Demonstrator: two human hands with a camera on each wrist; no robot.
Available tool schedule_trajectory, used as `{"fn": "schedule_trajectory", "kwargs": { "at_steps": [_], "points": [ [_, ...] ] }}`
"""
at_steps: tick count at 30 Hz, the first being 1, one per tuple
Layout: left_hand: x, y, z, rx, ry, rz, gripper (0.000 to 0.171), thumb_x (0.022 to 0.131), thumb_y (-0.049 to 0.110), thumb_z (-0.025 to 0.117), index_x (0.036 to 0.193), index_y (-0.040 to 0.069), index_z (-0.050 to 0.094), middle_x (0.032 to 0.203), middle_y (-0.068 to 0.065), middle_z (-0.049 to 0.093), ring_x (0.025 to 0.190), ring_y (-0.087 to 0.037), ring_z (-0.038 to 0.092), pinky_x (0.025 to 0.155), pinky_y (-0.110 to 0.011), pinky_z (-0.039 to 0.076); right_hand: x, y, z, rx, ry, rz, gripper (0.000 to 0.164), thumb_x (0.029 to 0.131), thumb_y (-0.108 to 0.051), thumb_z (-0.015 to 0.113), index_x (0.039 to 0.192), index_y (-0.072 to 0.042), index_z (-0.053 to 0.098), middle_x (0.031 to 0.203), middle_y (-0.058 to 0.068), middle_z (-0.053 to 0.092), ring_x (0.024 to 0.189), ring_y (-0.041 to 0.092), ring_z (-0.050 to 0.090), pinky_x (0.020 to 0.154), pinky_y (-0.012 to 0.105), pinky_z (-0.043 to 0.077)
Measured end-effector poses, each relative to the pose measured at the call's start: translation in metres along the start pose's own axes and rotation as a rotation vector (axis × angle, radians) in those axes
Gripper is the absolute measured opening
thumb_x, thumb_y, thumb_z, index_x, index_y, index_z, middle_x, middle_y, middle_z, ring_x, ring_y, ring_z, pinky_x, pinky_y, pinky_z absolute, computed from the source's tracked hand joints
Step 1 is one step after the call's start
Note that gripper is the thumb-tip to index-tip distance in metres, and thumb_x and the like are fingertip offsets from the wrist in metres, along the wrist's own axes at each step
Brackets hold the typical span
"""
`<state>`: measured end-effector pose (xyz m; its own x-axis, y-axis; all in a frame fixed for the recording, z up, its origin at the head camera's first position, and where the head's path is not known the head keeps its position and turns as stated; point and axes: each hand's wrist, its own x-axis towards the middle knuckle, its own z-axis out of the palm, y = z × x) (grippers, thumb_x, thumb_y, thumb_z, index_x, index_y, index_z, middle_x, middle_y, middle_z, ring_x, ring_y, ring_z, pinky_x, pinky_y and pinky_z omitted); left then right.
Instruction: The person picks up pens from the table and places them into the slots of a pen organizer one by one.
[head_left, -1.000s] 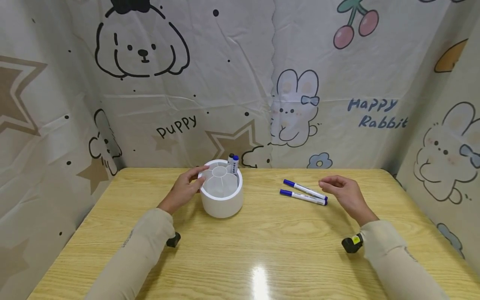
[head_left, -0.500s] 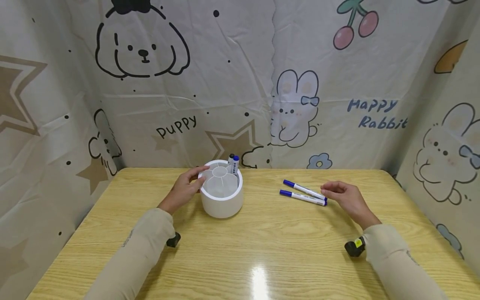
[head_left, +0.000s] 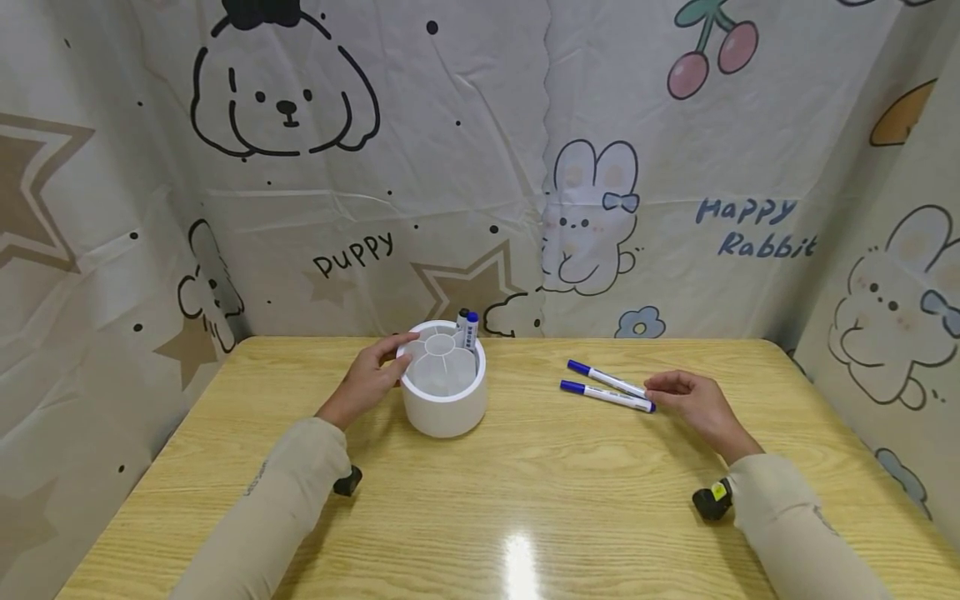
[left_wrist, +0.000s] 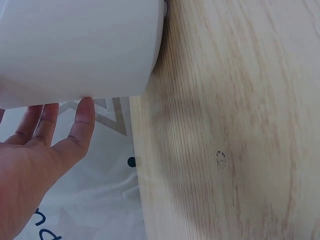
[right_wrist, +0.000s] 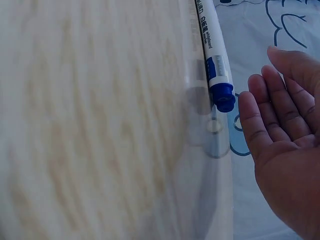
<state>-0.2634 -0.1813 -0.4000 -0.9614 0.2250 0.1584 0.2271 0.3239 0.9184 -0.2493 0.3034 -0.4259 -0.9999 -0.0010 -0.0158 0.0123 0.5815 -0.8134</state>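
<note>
A round white pen holder (head_left: 446, 408) with clear inner compartments stands on the table. My left hand (head_left: 366, 373) grips its left side, fingertips at the rim; the left wrist view shows fingers (left_wrist: 84, 112) against its white wall. Two markers, one with a black cap (head_left: 462, 317) and one with a blue cap (head_left: 472, 318), stand upright in the holder's far right. Two white whiteboard markers with blue caps, a far one (head_left: 611, 380) and a near one (head_left: 609, 397), lie side by side. My right hand (head_left: 693, 404) is at their right ends, bent fingers overlapping the far marker's tip.
The wood-grain table (head_left: 525, 492) has its back edge just behind the holder and markers. A printed curtain (head_left: 465, 167) hangs close behind and along both sides. Black wrist cameras sit below the left (head_left: 347, 481) and right (head_left: 711, 502) sleeves.
My right hand has moved slightly down and right, bringing its fingertips to the far marker's right end. The left hand and the holder stay where they were.
</note>
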Motion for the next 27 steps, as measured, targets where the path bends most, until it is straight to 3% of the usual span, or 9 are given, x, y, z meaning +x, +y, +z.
{"fn": "schedule_trajectory", "kwargs": {
  "at_steps": [7,20,27],
  "points": [
    [0.000,0.001,0.001,0.007,0.001,-0.016,0.041,0.105,0.007,0.050,0.146,0.002,0.048,0.147,-0.023,0.043,0.126,-0.039,0.049,0.088,-0.037,0.056,-0.002,0.006,0.001,-0.012,-0.039,-0.014,0.035,0.093,-0.020,0.074,0.118,0.003,0.067,0.114,0.012,0.070,0.096,0.008,0.059,0.079,0.015,0.045],
    [0.000,-0.001,0.000,0.009,0.005,0.003,0.041,0.105,0.007,0.050,0.146,0.001,0.048,0.147,-0.023,0.044,0.125,-0.039,0.049,0.085,-0.033,0.056,0.000,0.013,0.006,-0.073,-0.081,-0.050,0.026,0.089,-0.011,0.076,0.111,0.002,0.070,0.111,0.014,0.070,0.097,0.017,0.059,0.076,0.020,0.046],
    [0.000,0.000,0.000,0.011,0.003,0.003,0.042,0.105,0.007,0.050,0.146,0.002,0.048,0.147,-0.023,0.043,0.125,-0.038,0.049,0.085,-0.033,0.056,-0.001,0.012,0.010,-0.092,-0.091,-0.159,0.020,0.086,0.003,0.074,0.105,0.006,0.070,0.101,0.017,0.070,0.092,0.021,0.062,0.072,0.020,0.050]
  ]
}}
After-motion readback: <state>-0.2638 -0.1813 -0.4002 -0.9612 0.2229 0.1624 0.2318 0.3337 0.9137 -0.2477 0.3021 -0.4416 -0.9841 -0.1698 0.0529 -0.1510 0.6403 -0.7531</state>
